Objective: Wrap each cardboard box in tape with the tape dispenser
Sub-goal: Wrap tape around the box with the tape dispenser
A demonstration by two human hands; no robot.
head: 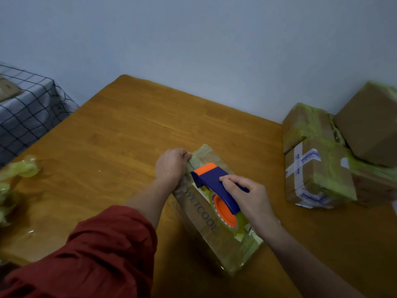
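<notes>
Cardboard box (200,214) at near edge of the worktop (120,130), long axis pointing away. Far end gripped by left hand (170,164); tape dispenser (213,182), atop just behind it, clasped in right hand (247,195), likely drawn nearward next.

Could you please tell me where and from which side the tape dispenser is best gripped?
Take the tape dispenser by its blue handle, from above and the right, as the right hand does: the handle arches over the tape roll, and the orange front end points away along the box.
</notes>
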